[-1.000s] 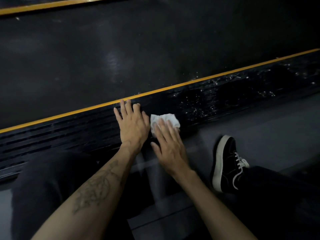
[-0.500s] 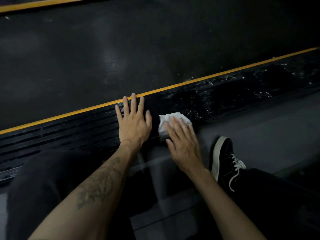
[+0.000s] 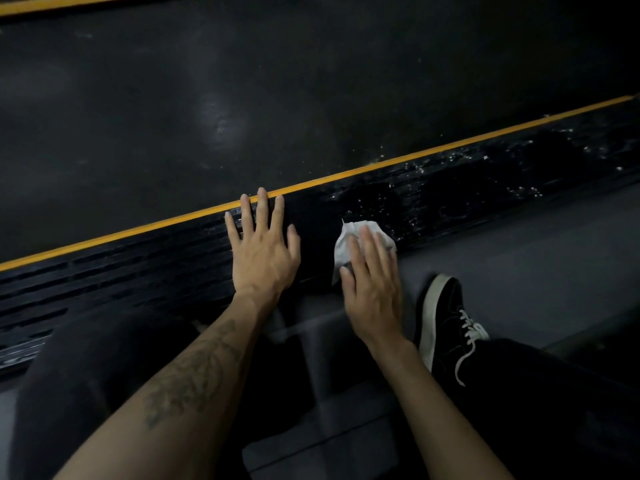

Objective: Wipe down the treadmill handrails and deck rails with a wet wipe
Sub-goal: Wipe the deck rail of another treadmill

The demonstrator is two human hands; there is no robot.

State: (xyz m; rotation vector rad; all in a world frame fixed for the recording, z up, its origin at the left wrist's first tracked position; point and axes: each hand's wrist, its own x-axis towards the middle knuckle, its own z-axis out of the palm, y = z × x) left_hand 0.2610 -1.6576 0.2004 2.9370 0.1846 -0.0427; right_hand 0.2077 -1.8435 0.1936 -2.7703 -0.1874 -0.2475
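Note:
The black ribbed deck rail [image 3: 145, 271] of the treadmill runs diagonally across the view, edged by a yellow stripe [image 3: 381, 166]. My left hand [image 3: 263, 251] lies flat on the rail with fingers spread, fingertips near the stripe. Just to its right, my right hand [image 3: 372, 282] presses a crumpled white wet wipe [image 3: 346, 240] onto the rail with straight fingers. To the right of the wipe the rail glistens with wet streaks [image 3: 450, 181].
The dark treadmill belt [image 3: 277, 98] fills the upper part of the view. My black shoe with white sole and laces [image 3: 446, 320] rests on the grey floor [image 3: 536, 251] at the right. My dark-trousered knee [image 3: 79, 375] is at lower left.
My right hand has slid the wipe to the right along the rail. My left hand has shifted slightly up toward the yellow stripe.

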